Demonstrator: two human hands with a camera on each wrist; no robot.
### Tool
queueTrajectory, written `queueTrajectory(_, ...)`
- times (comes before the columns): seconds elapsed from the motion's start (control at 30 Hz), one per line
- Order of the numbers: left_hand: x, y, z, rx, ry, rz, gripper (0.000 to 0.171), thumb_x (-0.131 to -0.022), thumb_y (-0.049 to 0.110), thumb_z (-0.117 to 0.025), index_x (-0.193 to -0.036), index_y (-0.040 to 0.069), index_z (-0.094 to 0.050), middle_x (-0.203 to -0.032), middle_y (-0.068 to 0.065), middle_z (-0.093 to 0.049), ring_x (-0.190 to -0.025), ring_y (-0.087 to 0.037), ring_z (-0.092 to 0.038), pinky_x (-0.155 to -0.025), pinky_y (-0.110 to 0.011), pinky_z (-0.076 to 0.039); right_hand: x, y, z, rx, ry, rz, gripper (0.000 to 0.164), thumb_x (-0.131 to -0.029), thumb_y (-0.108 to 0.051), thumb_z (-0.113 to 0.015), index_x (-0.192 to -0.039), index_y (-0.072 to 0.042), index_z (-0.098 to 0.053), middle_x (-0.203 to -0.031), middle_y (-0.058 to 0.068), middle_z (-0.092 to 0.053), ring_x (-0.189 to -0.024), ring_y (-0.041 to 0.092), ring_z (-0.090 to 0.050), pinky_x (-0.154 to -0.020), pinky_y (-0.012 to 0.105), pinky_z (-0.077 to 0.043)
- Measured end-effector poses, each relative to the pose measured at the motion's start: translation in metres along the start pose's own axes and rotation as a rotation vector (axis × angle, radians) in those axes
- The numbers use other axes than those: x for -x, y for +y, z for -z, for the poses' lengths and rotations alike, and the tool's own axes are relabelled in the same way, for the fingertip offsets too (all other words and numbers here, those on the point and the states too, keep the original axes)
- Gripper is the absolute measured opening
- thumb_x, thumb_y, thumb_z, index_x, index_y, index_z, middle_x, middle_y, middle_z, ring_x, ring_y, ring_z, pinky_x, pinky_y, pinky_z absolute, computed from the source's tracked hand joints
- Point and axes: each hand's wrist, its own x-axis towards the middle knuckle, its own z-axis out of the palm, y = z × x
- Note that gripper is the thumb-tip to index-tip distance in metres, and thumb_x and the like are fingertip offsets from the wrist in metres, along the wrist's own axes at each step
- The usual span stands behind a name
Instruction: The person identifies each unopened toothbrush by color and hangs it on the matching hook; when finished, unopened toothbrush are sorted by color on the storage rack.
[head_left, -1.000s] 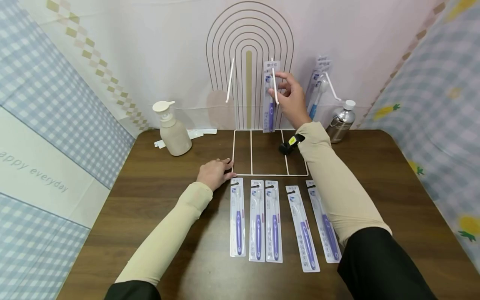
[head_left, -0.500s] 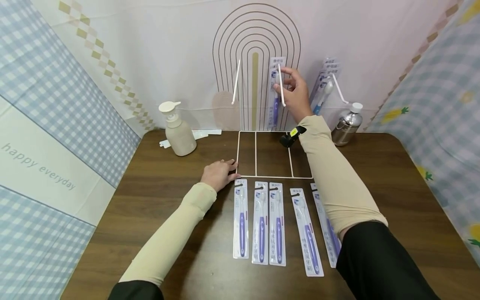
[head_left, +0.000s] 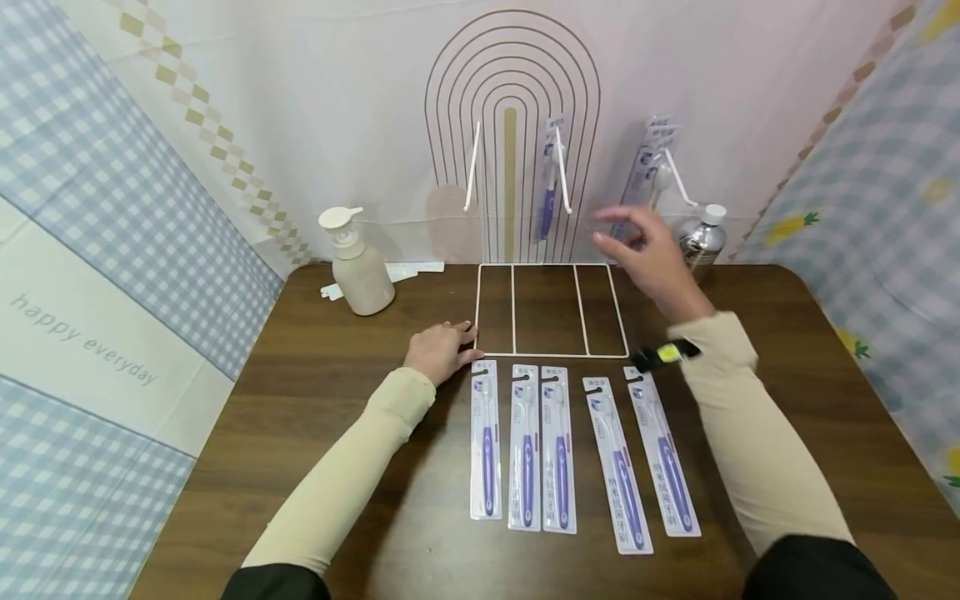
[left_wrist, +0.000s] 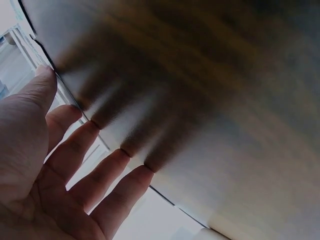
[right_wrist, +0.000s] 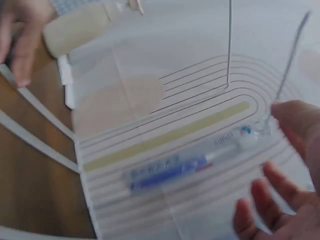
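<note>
Against cloth (head_left: 337,100), a packaged toothbrush (head_left: 548,196) hangs near-vertical, head up; left fingers (left_wrist: 124,195) and right fingers (head_left: 626,215) parted.

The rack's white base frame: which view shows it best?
The head view: nearly the whole base frame is in sight, the left hand at its edge. The right wrist shows only cropped bars; in the left wrist I can't identify it.

The left hand (head_left: 437,352) lies low, fingers (left_wrist: 125,197) extended; the right hand (head_left: 654,257) hangs higher, fingers loosely bent.
</note>
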Motion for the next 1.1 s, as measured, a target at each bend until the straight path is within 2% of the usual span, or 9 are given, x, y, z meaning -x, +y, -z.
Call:
queueTrajectory(0.1, -0.002, 0.000, 0.001, -0.008, 0.008, 0.005, 0.055, -0.099, 0.052, -0.068, -0.146, 0.024, -0.066, -0.151, 0.002, -0.060, -0.135, -0.036, -0.060, -0.094, -0.056, -0.057, 0.040, 0.015, 0.018, 0.074, -0.090, -0.022, 0.038, -0.101, -0.019, -0.074, -0.136, -0.008, -0.068, -0.125, 0.002, -0.064, -0.087, 0.016, -0.056, -0.073, 0.026, -0.048)
queueTrajectory(0.3, -0.005, 0.002, 0.001, -0.008, 0.006, 0.003, 0.055, -0.099, 0.053, -0.068, -0.147, 0.026, -0.065, -0.152, 0.003, -0.059, -0.136, -0.035, -0.060, -0.092, -0.056, -0.058, 0.111, 0.061, 0.043, 0.277, -0.237, -0.075, 0.037, -0.102, -0.025, -0.074, -0.136, -0.012, -0.069, -0.127, 0.007, -0.068, -0.090, 0.017, -0.058, -0.073, 0.027, -0.049)
queueTrajectory(0.4, -0.005, 0.003, -0.001, -0.008, -0.014, 0.004, 0.056, -0.099, 0.053, -0.067, -0.148, 0.026, -0.064, -0.152, 0.003, -0.059, -0.136, -0.034, -0.059, -0.093, -0.055, -0.058, 0.138, 0.087, 0.049, 0.340, -0.297, -0.097, 0.040, -0.101, -0.025, -0.075, -0.136, -0.009, -0.068, -0.124, 0.011, -0.068, -0.096, 0.015, -0.058, -0.075, 0.026, -0.048)
queueTrajectory(0.5, -0.004, 0.005, -0.003, -0.002, -0.022, 0.007, 0.056, -0.099, 0.053, -0.068, -0.148, 0.026, -0.064, -0.153, 0.004, -0.058, -0.137, -0.034, -0.059, -0.094, -0.054, -0.058, 0.158, 0.104, 0.052, 0.358, -0.343, -0.129, 0.044, -0.098, -0.024, -0.078, -0.137, -0.007, -0.067, -0.119, 0.013, -0.066, -0.098, 0.017, -0.056, -0.074, 0.026, -0.047)
queueTrajectory(0.67, -0.004, 0.006, -0.004, 0.001, -0.027, 0.005, 0.056, -0.099, 0.053, -0.067, -0.148, 0.026, -0.064, -0.153, 0.003, -0.058, -0.137, -0.034, -0.058, -0.094, -0.054, -0.058, 0.176, 0.116, 0.050, 0.390, -0.353, -0.126, 0.050, -0.092, -0.024, -0.085, -0.136, -0.008, -0.068, -0.114, 0.012, -0.060, -0.086, 0.019, -0.050, -0.069, 0.029, -0.043)
queueTrajectory(0.8, -0.002, 0.003, -0.002, -0.001, -0.028, -0.001, 0.056, -0.100, 0.053, -0.066, -0.148, 0.024, -0.064, -0.153, 0.002, -0.058, -0.137, -0.035, -0.058, -0.095, -0.055, -0.057, 0.180, 0.118, 0.043, 0.402, -0.311, -0.083, 0.048, -0.089, -0.024, -0.087, -0.132, -0.010, -0.072, -0.111, 0.010, -0.058, -0.081, 0.016, -0.045, -0.068, 0.030, -0.041)
queueTrajectory(0.93, 0.000, 0.001, 0.000, -0.007, -0.008, -0.007, 0.056, -0.099, 0.052, -0.067, -0.147, 0.023, -0.065, -0.152, 0.001, -0.059, -0.136, -0.035, -0.060, -0.094, -0.055, -0.058, 0.180, 0.120, 0.038, 0.396, -0.267, -0.077, 0.043, -0.090, -0.025, -0.086, -0.129, -0.012, -0.075, -0.114, 0.010, -0.061, -0.080, 0.015, -0.046, -0.069, 0.030, -0.041)
queueTrajectory(1.1, 0.000, 0.000, 0.000, 0.000, -0.007, 0.005, 0.056, -0.099, 0.052, -0.068, -0.147, 0.024, -0.065, -0.152, 0.002, -0.059, -0.136, -0.035, -0.059, -0.092, -0.055, -0.058, 0.178, 0.121, 0.037, 0.347, -0.219, -0.113, 0.040, -0.094, -0.023, -0.082, -0.132, -0.013, -0.074, -0.123, 0.010, -0.064, -0.086, 0.015, -0.052, -0.074, 0.027, -0.044)
